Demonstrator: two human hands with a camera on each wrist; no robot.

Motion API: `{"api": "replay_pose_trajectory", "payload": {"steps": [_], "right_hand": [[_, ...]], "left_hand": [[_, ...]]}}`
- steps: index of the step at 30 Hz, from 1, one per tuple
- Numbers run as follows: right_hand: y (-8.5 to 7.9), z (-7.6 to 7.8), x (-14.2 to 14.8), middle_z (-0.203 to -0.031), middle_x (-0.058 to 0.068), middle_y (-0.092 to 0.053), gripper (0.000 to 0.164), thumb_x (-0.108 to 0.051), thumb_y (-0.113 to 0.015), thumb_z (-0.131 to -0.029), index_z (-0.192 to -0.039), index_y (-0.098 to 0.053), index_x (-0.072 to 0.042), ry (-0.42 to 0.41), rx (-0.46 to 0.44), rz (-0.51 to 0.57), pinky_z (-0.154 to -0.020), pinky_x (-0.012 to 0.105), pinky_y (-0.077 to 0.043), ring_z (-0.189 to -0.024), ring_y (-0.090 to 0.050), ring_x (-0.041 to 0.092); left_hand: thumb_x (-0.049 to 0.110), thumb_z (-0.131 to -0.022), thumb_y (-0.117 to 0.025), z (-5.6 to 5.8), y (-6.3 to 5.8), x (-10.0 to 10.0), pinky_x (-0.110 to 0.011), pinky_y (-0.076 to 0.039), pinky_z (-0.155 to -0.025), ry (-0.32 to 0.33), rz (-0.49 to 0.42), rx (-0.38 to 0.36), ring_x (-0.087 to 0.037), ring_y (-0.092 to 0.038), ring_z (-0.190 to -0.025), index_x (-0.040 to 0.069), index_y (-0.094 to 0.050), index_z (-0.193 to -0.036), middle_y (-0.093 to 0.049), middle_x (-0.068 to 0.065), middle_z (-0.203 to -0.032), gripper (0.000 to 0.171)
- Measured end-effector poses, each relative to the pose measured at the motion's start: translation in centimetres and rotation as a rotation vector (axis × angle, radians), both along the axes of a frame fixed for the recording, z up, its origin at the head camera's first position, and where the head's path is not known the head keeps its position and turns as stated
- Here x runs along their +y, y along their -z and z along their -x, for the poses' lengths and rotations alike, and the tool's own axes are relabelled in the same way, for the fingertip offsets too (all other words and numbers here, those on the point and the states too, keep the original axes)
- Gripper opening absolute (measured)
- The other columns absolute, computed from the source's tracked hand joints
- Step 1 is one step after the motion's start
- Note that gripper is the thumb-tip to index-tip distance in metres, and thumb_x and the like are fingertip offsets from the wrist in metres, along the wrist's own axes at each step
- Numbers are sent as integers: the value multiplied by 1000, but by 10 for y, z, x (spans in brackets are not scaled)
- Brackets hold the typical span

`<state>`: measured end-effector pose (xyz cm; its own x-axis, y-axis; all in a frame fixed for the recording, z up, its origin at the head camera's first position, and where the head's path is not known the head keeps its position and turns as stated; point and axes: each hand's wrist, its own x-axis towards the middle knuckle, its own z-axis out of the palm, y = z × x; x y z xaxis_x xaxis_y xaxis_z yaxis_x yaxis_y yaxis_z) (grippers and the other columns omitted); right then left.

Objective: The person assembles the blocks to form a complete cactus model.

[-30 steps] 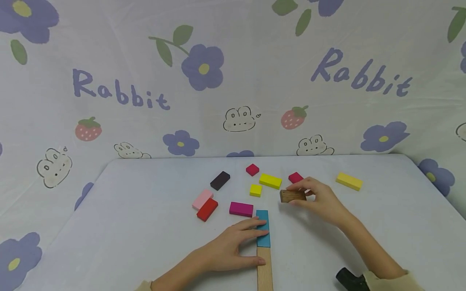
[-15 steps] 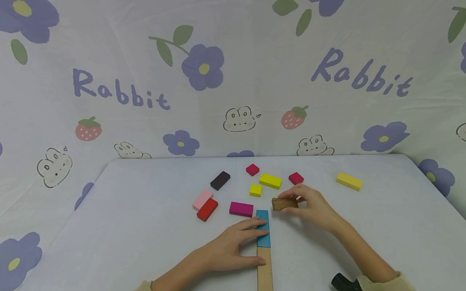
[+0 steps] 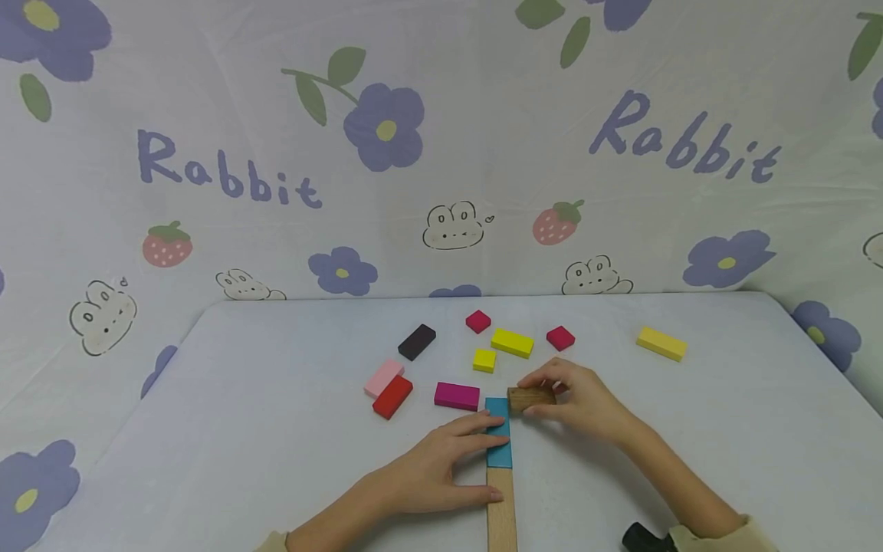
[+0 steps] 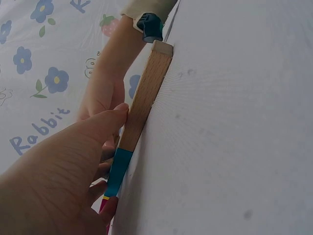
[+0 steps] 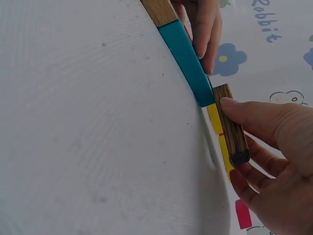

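Observation:
My right hand (image 3: pixel 586 402) pinches a brown wooden block (image 3: pixel 530 399) between thumb and fingers, its left end beside the far end of a blue block (image 3: pixel 499 455). Whether the two touch is hard to tell. In the right wrist view the brown block (image 5: pixel 231 125) shows dark grain and a dark end. My left hand (image 3: pixel 434 471) rests its fingertips on the blue block and its thumb on a tan wooden block (image 3: pixel 502 521). Those two blocks lie end to end in a straight line. The left wrist view shows the thumb against the tan block (image 4: pixel 147 93).
Left of the line lie magenta (image 3: pixel 457 396), red (image 3: pixel 393 398), pink (image 3: pixel 383 378) and black (image 3: pixel 417 343) blocks. Farther back are yellow blocks (image 3: pixel 513 343) and small red ones (image 3: pixel 561 338). A longer yellow block (image 3: pixel 661 344) lies at right. Printed cloth (image 3: pixel 441 153) hangs behind the table.
My right hand has carried the brown block left and nearer, up to the blue block's far end. My left hand and the other blocks stay where they were.

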<state>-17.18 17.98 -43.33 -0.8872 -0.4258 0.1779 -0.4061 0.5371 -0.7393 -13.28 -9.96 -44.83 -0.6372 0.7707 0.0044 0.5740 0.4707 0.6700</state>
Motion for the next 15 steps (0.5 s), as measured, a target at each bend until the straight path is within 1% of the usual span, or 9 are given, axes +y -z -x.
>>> {"api": "replay_pose_trajectory", "payload": {"steps": [9, 15], "right_hand": [[1, -1, -2, -108, 3, -71, 30, -15, -89, -86, -113, -78, -7, 6, -30, -15, -85, 28, -56, -95, -60, 16], [2, -1, -2, -105, 1, -70, 30, -16, -89, -86, -113, -78, -8, -1, -50, -18, -84, 26, -56, -95, -60, 16]], "left_hand": [[45, -98, -74, 0, -1, 0, -47, -36, -125, 0, -8, 5, -18, -33, -157, 21, -56, -154, -41, 6, -167, 64], [46, -98, -74, 0, -1, 0, -46, -37, -124, 0, -7, -2, -18, -34, -157, 20, -56, -154, -41, 6, -167, 64]]}}
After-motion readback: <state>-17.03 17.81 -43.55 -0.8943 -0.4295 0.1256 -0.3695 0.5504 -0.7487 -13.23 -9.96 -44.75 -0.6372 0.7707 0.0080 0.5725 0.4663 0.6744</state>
